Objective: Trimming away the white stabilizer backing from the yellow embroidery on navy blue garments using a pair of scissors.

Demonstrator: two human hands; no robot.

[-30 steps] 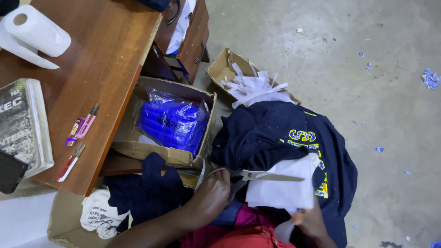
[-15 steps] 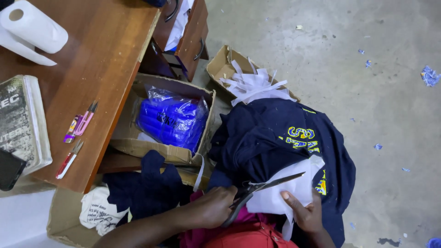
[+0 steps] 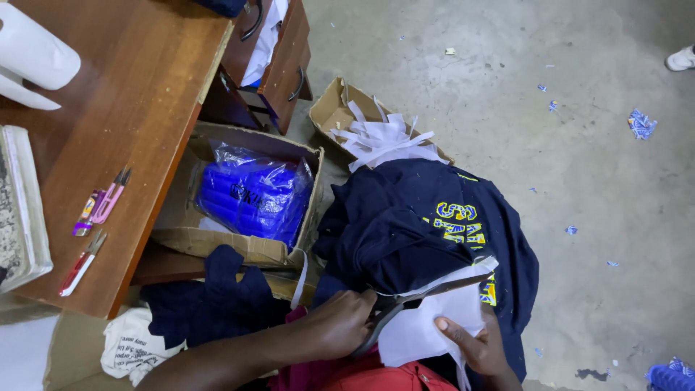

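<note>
- While the head camera looks straight down, the left hand (image 3: 340, 324) reaches in from the lower left, forearm angled across the lap, fingers curled shut through the handles of a pair of scissors (image 3: 416, 304).
- Scissor blades are parted and point right and slightly up, lying along the top edge of a white sheet (image 3: 427, 329).
- From the bottom edge comes the right hand (image 3: 474, 349), thumb pressed on top of the white sheet and fingers tucked beneath, pinching it.
- That sheet lies on a navy garment (image 3: 405, 224) with yellow lettering, heaped over the person's lap and the concrete floor (image 3: 579, 87).
- Near the left hand, a cardboard box (image 3: 239, 246) holds a blue plastic-wrapped bundle (image 3: 250, 195).
- Beyond the garment, a second box (image 3: 329, 108) holds white paper strips (image 3: 384, 137).
- A wooden desk (image 3: 130, 108) fills the upper left, with small pens near its edge.
</note>
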